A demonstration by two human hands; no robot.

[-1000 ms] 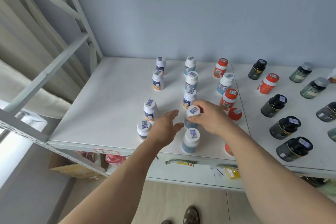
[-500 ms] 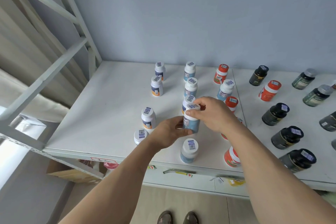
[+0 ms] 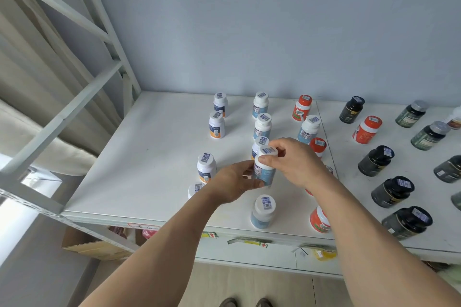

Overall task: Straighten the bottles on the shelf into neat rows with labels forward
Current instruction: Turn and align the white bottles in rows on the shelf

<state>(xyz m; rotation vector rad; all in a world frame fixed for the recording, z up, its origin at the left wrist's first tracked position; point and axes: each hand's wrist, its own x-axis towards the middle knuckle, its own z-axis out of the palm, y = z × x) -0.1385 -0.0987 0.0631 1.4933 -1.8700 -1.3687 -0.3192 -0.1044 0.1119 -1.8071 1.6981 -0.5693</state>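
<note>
Pale blue wall behind white shelf (image 3: 154, 157). Head view: my left hand (image 3: 230, 183) curled round body of blue-label bottle (image 3: 264, 169), my right hand (image 3: 294, 161) pinching its white cap, bottle at shelf centre, seemingly lifted off surface (hard to confirm). At 12 o'clock, three blue-label bottles line up. Left: orange-label pairs staggered. At 3 o'clock, dark bottles (image 3: 393, 190) scattered, tilted. Judgement: early stage, most rows left.
</note>
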